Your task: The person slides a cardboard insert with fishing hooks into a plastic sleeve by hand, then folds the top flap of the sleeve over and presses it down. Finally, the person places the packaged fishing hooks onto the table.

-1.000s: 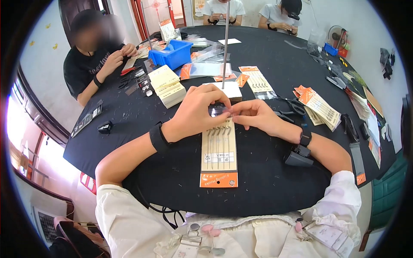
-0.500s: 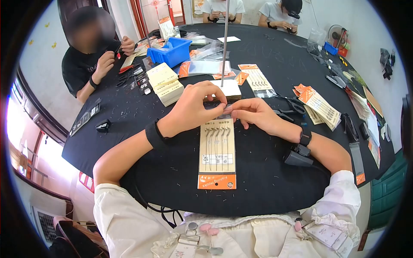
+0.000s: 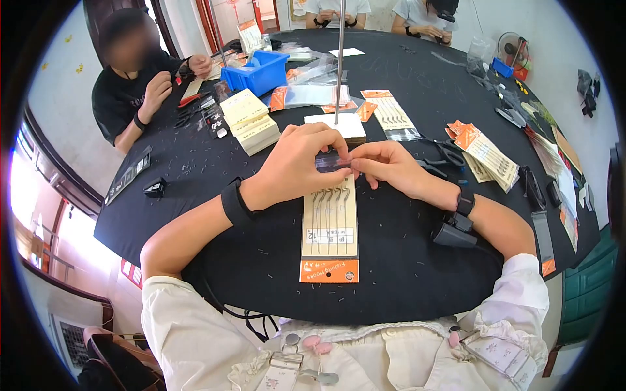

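Observation:
A fishing-hook packet [image 3: 329, 228] lies on the black table in front of me, its orange header toward me. Several hooks on line show against its cream card. At the far end, my left hand [image 3: 301, 159] curls thumb and index finger around the clear plastic flap [image 3: 332, 161]. My right hand [image 3: 396, 173] pinches the right edge of the same flap, close to the left fingertips. The left hand covers part of the packet's upper end.
Beyond my hands are a stack of white cards [image 3: 349, 127] by a metal rod [image 3: 341, 65], cream card stacks [image 3: 251, 124] and a blue bin [image 3: 257, 73]. Scissors [image 3: 447, 156] and finished-looking hook packets [image 3: 486, 156] lie right. A co-worker [image 3: 130, 78] sits at left.
My left thumb and index finger have spread, showing more of the folded flap. The packet has shifted slightly away from me. At left, the co-worker's hands have moved apart.

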A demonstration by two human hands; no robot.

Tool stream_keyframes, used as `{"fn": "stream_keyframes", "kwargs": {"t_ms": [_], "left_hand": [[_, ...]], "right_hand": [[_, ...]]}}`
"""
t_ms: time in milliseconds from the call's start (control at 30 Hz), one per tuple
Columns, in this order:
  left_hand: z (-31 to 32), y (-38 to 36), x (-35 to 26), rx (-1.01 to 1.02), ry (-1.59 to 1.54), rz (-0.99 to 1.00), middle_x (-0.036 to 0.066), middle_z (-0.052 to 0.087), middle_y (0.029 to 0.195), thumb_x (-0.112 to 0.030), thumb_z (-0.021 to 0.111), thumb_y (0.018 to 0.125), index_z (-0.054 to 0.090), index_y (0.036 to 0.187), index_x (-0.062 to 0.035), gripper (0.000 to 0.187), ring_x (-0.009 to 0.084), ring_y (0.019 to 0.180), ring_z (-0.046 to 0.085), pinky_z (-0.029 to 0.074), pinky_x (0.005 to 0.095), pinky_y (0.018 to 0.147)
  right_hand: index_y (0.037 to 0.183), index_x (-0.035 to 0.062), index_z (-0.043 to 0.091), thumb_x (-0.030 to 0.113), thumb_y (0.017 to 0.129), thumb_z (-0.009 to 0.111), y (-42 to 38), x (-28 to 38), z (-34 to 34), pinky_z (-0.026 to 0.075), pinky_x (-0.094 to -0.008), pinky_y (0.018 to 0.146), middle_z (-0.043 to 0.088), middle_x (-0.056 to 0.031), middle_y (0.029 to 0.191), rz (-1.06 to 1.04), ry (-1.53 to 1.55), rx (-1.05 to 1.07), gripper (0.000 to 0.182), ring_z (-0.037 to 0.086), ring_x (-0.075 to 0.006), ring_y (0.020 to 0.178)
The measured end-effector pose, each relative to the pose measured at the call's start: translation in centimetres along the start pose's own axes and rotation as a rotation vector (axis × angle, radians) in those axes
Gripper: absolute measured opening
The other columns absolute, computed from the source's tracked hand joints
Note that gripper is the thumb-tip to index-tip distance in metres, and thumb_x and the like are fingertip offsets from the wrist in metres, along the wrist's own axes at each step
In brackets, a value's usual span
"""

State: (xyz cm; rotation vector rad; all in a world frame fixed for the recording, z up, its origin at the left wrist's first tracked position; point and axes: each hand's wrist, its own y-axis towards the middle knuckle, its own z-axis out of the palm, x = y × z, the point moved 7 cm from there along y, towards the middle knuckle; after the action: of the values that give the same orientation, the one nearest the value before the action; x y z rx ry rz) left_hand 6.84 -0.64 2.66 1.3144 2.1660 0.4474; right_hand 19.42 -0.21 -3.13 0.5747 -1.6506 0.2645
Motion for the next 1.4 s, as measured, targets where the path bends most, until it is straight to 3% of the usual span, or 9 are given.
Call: {"fn": "stream_keyframes", "kwargs": {"t_ms": [200, 500, 867, 1400], "left_hand": [[0.1, 0.0, 0.0, 0.053, 0.017, -0.059, 0.001, 0.057, 0.081, -0.026, 0.070, 0.071, 0.058, 0.080, -0.0109, 0.021, 0.0167, 0.079, 0.053, 0.035, 0.0306, 0.079], [0.3, 0.0, 0.3, 0.018, -0.074, -0.042, 0.002, 0.057, 0.080, -0.021, 0.069, 0.074, 0.058, 0.082, -0.0099, 0.017, 0.0169, 0.076, 0.053, 0.037, 0.0297, 0.076], [0.3, 0.0, 0.4, 0.004, -0.096, 0.013, 0.006, 0.059, 0.077, -0.012, 0.068, 0.073, 0.062, 0.076, -0.0039, 0.011, 0.0172, 0.071, 0.055, 0.043, 0.0286, 0.065], [0.5, 0.4, 1.3, 0.088, -0.247, -0.085, 0.007, 0.060, 0.077, -0.015, 0.065, 0.077, 0.059, 0.079, -0.0004, 0.016, 0.0162, 0.073, 0.055, 0.044, 0.0281, 0.068]], "right_hand": [[0.103, 0.0004, 0.063, 0.017, 0.090, 0.054, 0.0, -0.2, 0.0, 0.041, -0.0187, 0.050, 0.061, -0.0031, 0.075, 0.001, -0.004, -0.004, 0.022, 0.050, -0.0050, 0.056], [0.102, 0.0005, 0.063, 0.017, 0.090, 0.055, 0.0, -0.3, -0.1, 0.040, -0.0185, 0.050, 0.062, -0.0036, 0.078, 0.015, 0.011, -0.004, 0.022, 0.050, -0.0059, 0.056], [0.104, 0.0011, 0.063, 0.015, 0.089, 0.056, -0.1, -0.2, 0.2, 0.042, -0.0191, 0.051, 0.063, -0.0027, 0.081, 0.001, -0.002, 0.019, 0.022, 0.052, -0.0055, 0.062], [0.101, 0.0020, 0.065, 0.016, 0.090, 0.053, -0.1, 0.0, 0.3, 0.043, -0.0193, 0.053, 0.062, -0.0032, 0.079, 0.036, -0.089, 0.012, 0.022, 0.055, -0.0066, 0.066]]}}
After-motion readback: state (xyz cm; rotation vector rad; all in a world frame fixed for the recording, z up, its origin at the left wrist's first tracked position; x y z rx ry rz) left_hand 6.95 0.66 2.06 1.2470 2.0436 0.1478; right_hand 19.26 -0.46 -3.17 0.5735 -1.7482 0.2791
